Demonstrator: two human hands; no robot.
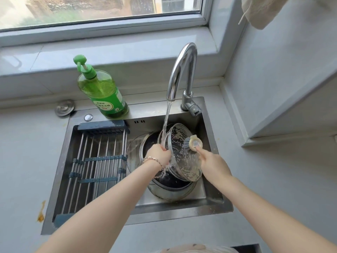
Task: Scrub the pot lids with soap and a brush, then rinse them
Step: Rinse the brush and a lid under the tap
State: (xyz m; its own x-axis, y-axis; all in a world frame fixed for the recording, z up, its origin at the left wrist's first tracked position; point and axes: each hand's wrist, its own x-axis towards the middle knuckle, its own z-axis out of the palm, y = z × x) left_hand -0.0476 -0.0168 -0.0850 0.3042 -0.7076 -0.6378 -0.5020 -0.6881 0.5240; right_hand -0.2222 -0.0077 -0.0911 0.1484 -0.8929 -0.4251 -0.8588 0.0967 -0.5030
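Nearest, left grip [158, 154] clasps soapy lid [183, 161] under water [165, 123]; right grip [212, 162] holds brush [194, 142] against it.

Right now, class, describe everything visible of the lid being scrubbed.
The lid is round, shiny metal, its hollow side streaked with suds. It is tilted on edge above a pot in the sink. The left hand grips its left rim, where tap water falls; the right hand presses a brush against its inside.

Rack [94, 157] left in sink [215, 203], pot [171, 189] right — lid [182, 157] above it, soap bottle [104, 95] behind
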